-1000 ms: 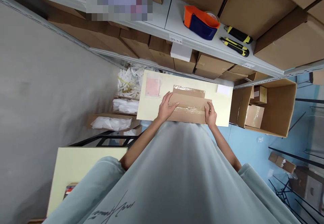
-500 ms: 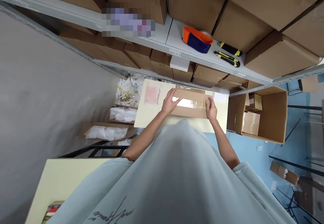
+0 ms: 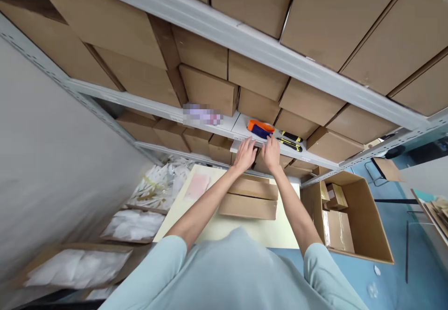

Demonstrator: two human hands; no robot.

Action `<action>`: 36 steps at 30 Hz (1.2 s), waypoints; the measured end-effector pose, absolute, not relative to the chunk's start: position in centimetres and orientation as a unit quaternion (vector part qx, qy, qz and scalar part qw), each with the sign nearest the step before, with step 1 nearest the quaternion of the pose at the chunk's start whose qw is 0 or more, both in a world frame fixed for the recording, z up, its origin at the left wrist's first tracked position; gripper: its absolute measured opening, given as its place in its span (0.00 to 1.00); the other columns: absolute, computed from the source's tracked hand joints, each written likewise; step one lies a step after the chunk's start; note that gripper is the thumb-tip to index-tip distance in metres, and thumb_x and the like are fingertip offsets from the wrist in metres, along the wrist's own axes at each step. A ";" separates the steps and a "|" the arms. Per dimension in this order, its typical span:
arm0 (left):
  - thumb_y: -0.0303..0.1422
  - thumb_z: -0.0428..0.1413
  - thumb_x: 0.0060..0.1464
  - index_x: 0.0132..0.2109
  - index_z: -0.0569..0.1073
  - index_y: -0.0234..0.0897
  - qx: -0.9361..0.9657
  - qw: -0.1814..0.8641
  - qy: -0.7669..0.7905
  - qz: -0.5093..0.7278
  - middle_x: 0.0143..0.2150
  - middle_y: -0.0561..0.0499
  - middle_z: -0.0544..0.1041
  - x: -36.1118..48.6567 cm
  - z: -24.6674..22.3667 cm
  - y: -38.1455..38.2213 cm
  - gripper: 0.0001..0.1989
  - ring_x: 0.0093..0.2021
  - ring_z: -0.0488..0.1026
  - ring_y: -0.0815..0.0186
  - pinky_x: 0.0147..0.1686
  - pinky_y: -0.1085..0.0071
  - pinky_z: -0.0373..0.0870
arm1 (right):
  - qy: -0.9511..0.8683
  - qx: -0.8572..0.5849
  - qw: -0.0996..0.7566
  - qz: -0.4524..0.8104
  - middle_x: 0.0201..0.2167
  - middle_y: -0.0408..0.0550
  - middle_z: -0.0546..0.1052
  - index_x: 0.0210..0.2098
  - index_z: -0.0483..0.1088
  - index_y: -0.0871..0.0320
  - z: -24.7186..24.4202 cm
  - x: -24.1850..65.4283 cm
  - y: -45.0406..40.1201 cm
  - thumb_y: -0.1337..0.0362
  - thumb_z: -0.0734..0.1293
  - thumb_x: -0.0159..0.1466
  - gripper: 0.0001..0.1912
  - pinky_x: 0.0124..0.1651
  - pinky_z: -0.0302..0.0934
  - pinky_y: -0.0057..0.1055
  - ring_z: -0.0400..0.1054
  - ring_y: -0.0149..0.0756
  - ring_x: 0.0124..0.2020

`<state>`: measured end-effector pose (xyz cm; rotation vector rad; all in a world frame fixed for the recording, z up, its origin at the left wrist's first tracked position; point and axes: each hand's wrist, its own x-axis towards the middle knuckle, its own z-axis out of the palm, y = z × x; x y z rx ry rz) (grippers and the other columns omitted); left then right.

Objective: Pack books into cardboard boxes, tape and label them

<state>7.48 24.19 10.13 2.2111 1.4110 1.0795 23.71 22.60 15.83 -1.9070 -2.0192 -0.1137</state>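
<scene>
Just beyond the fingertips of the right grip (image 3: 271, 152), and a little to its left, the orange and blue tape dispenser (image 3: 259, 130) sits on the grey shelf (image 3: 238, 122), its long axis running along the shelf with the right end slanting slightly toward the body. The right grip is the nearer of the two: its fingers reach forward, bent, to the dispenser's near right corner, though whether they touch it or pinch any part of it I cannot tell. Beside it, the left grip (image 3: 246, 155) has its fingers stretched forward and loosely spread at the shelf's front edge, with nothing seen between them; from there the dispenser lies ahead and to the right. Two black and yellow cutters, the far cutter (image 3: 291, 137) and the near cutter (image 3: 291, 146), lie just right of the right grip, at much the same slant as the dispenser. Below and nearer the body, the front carton (image 3: 248, 206) and the rear carton (image 3: 252, 188) rest on the pale desk (image 3: 217, 235) between the forearms, touched by neither grip.
</scene>
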 end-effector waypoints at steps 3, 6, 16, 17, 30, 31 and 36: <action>0.29 0.47 0.74 0.76 0.73 0.29 0.767 0.137 0.485 0.398 0.82 0.29 0.67 9.3 15.4 27.5 0.28 0.82 0.66 0.43 0.81 0.42 0.65 | -0.708 -0.699 0.093 -0.016 0.77 0.76 0.71 0.79 0.63 0.75 19.7 21.9 27.0 0.68 0.54 0.83 0.30 0.81 0.59 0.51 0.68 0.57 0.77; 0.25 0.48 0.72 0.75 0.73 0.28 0.758 0.147 0.491 0.402 0.82 0.29 0.68 9.7 17.5 28.0 0.29 0.81 0.67 0.42 0.81 0.42 0.65 | -0.706 -0.707 0.045 0.008 0.71 0.79 0.76 0.73 0.69 0.78 21.2 21.1 29.1 0.72 0.56 0.81 0.26 0.79 0.62 0.51 0.73 0.58 0.73; 0.27 0.55 0.72 0.67 0.76 0.33 0.659 0.309 0.506 0.463 0.66 0.32 0.82 7.6 12.2 20.2 0.21 0.66 0.83 0.49 0.71 0.47 0.79 | -0.724 -0.679 0.110 0.048 0.62 0.74 0.82 0.70 0.68 0.71 19.4 22.4 25.2 0.68 0.60 0.79 0.23 0.72 0.69 0.49 0.79 0.58 0.64; 0.29 0.55 0.73 0.67 0.76 0.34 0.641 0.335 0.504 0.471 0.65 0.33 0.83 7.0 11.4 18.7 0.19 0.62 0.85 0.51 0.69 0.50 0.82 | -0.718 -0.672 0.164 0.075 0.59 0.71 0.83 0.69 0.69 0.67 18.0 22.4 23.1 0.64 0.60 0.80 0.23 0.69 0.71 0.49 0.80 0.57 0.60; 0.49 0.65 0.68 0.52 0.81 0.38 0.499 0.525 0.495 0.479 0.51 0.42 0.86 2.7 9.1 1.4 0.19 0.49 0.87 0.56 0.55 0.58 0.88 | -0.512 -0.623 0.443 0.391 0.52 0.60 0.84 0.57 0.72 0.55 9.7 18.0 -0.8 0.33 0.65 0.74 0.32 0.64 0.76 0.47 0.80 0.49 0.55; 0.49 0.65 0.68 0.52 0.81 0.38 0.502 0.534 0.488 0.474 0.51 0.42 0.86 2.6 9.5 1.0 0.19 0.49 0.87 0.56 0.55 0.59 0.88 | -0.518 -0.623 0.436 0.393 0.53 0.60 0.84 0.59 0.73 0.55 10.2 18.1 -1.3 0.32 0.65 0.75 0.33 0.65 0.76 0.47 0.80 0.49 0.56; 0.49 0.64 0.71 0.51 0.82 0.40 0.545 0.536 0.452 0.459 0.51 0.44 0.86 1.5 11.8 -0.1 0.17 0.49 0.86 0.57 0.56 0.60 0.86 | -0.522 -0.594 0.418 0.447 0.57 0.59 0.85 0.60 0.76 0.55 12.7 19.1 -1.9 0.30 0.69 0.72 0.37 0.69 0.75 0.47 0.80 0.50 0.60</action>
